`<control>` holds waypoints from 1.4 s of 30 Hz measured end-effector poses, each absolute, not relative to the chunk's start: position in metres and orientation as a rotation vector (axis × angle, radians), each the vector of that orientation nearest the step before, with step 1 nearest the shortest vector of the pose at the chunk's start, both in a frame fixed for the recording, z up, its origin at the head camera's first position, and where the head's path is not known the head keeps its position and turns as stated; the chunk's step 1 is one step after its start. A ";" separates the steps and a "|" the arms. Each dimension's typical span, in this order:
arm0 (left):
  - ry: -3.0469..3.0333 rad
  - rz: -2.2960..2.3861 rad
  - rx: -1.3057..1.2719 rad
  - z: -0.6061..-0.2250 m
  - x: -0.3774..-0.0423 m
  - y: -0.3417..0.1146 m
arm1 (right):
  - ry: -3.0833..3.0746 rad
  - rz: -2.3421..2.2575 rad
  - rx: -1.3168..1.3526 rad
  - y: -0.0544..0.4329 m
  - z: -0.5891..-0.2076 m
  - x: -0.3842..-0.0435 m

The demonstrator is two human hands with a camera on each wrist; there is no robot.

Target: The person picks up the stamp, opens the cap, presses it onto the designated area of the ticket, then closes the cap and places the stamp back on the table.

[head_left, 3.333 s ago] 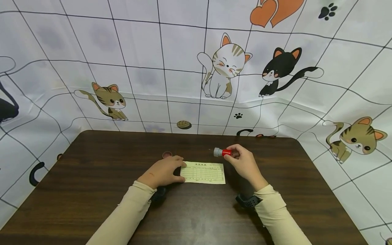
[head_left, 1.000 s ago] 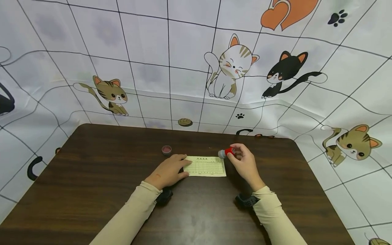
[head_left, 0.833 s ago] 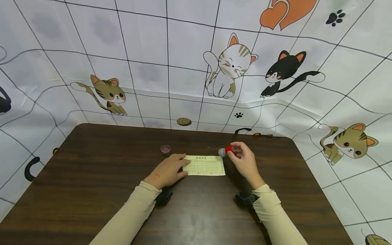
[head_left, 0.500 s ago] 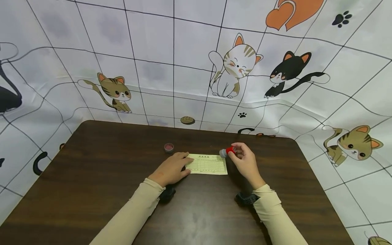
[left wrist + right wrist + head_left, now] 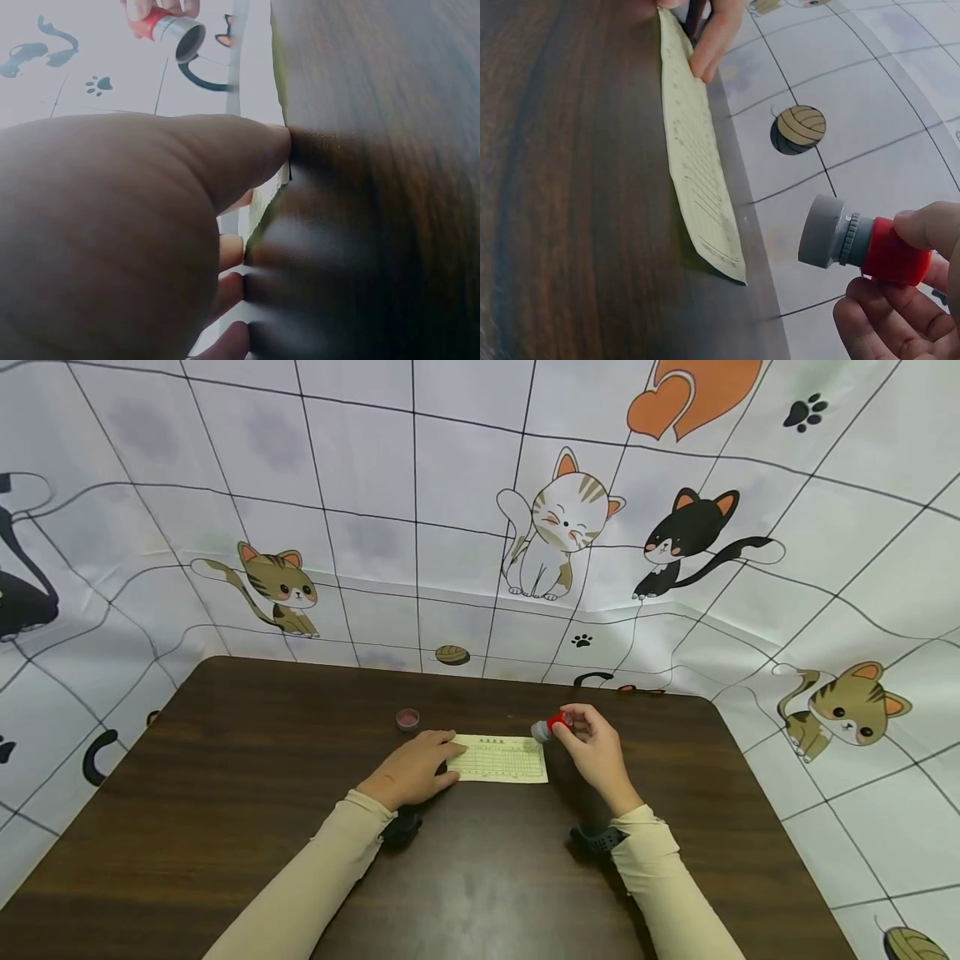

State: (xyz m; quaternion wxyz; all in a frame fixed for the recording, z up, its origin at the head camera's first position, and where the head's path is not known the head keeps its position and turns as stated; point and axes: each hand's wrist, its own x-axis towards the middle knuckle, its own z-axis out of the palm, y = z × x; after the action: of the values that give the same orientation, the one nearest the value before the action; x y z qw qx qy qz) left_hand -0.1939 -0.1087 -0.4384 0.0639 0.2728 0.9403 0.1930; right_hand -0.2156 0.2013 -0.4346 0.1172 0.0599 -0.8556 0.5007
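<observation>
My left hand [image 5: 414, 768] rests on the left end of a yellow printed form [image 5: 501, 760], its thumb and fingers spread over the sheet and the table. In the right wrist view the ruled form [image 5: 697, 165] lies on the wood. My right hand [image 5: 596, 747] pinches the red end of a round stamp [image 5: 896, 251] between thumb and fingers. Its grey end points left and down, near the form's upper right corner. From the left wrist view, the stamp's grey end [image 5: 176, 34] shows a dark round face and is apart from the paper.
A small round cap [image 5: 407, 720] with a reddish inside sits on the table beyond my left hand. The brown table [image 5: 225, 827] has rounded far corners. A white sheet [image 5: 360, 560] printed with cats hangs behind and at the sides.
The stamp has gone from lying level beyond the form's corner to tilting down beside it. The cap, earlier partly behind my left hand, is now in plain view. The head view has shifted.
</observation>
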 end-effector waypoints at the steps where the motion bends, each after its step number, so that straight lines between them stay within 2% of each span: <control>1: 2.837 0.584 0.814 -0.439 -0.194 -0.109 | -2.503 1.468 0.171 0.201 -0.435 -0.217; 21: 2.832 0.622 0.782 -0.448 -0.197 -0.112 | -2.454 1.420 0.152 0.196 -0.434 -0.217; 42: 2.846 0.616 0.810 -0.439 -0.194 -0.108 | -2.543 1.253 0.366 0.192 -0.432 -0.216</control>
State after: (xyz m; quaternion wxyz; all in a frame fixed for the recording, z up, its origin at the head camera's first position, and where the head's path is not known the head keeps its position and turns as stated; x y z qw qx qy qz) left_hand -0.1941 -0.1080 -0.4389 0.0597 0.2676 0.9399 0.2034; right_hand -0.2157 0.1919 -0.4325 0.1410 0.1268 -0.8808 0.4339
